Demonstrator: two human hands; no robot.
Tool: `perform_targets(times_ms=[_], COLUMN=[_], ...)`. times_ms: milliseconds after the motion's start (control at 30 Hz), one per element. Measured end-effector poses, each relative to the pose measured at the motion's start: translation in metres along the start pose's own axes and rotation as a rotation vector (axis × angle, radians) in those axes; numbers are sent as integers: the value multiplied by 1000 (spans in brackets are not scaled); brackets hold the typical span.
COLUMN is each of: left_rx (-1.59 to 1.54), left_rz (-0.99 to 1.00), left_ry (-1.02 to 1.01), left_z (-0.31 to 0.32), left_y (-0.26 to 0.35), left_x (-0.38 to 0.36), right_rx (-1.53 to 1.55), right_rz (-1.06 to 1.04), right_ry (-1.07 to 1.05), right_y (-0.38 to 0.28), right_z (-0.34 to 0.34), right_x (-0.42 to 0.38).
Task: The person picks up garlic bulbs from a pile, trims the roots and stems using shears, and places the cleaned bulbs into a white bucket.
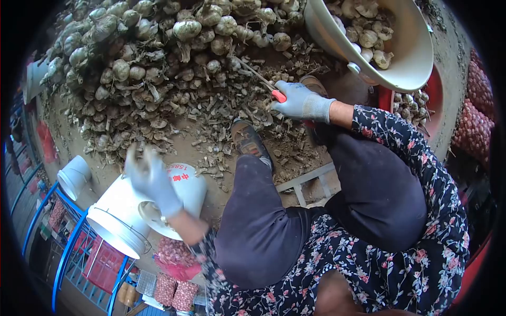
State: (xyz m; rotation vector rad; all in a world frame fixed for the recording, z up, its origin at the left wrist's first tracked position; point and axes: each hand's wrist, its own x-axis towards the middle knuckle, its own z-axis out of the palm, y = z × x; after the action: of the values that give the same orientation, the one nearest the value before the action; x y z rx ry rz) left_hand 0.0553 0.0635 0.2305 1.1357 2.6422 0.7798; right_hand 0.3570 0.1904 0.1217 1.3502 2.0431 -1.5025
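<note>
1. Here we are, low over the ground, and the big thing lies straight ahead and leftward: a wide, sprawling heap of dirty-white garlic bulbs with dry brown stems [120, 68]. Its long axis runs across in front of us, both knees on the near side.

2. Look right! Our right hand, in a grey-white knit glove [303, 100], has its fingers wrapped round a slim metal cutting tool with a red handle [278, 96]. That tool points forward and left, its thin tip overlapping the heap's near edge in our view; whether it touches a bulb, we cannot tell.

3. Over to the left: our left hand, gloved alike [153, 176], is badly blurred, fingers towards the heap's lower left edge. Grasping or released? We cannot tell. Below it in our view sits a white plastic bucket with red print [194, 184].

4. So which is nearer? By way of the tool, our right side: the heap lies ahead and left of that hand. The left hand sits lower, outside the main mass.

5. And beyond our right hand, a cream plastic bucket [408, 47] holds cleaner-looking garlic bulbs [368, 38].
</note>
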Motion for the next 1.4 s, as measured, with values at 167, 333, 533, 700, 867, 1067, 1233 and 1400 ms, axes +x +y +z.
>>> perform_targets(times_ms=[167,333,533,700,867,1067,1233,1400], left_rx=[78,-322,-560,-656,-172,-258,-947,-1651], left_rz=[217,146,217,213,343,327,-87,-413], left_ry=[-333,-416,-339,-376,-164,-330,-536,-574], left_z=[166,198,140,115,116,116,126,132], left_y=[97,78,64,74,70,55,40,2], left_x=[120,132,58,26,10,12,-6,-8], right_rx=[58,-12,-252,-428,-526,-368,-192,325], right_rz=[73,54,-132,-240,-267,-208,-175,76], right_ry=[27,81,277,281,304,27,161,-371], right_y=[-10,-17,-32,-58,-65,-51,-21,-7], right_z=[-20,-31,-35,-38,-29,-22,-13,-15], right_x=[-1,-1,-1,-9,-6,3,7,-26])
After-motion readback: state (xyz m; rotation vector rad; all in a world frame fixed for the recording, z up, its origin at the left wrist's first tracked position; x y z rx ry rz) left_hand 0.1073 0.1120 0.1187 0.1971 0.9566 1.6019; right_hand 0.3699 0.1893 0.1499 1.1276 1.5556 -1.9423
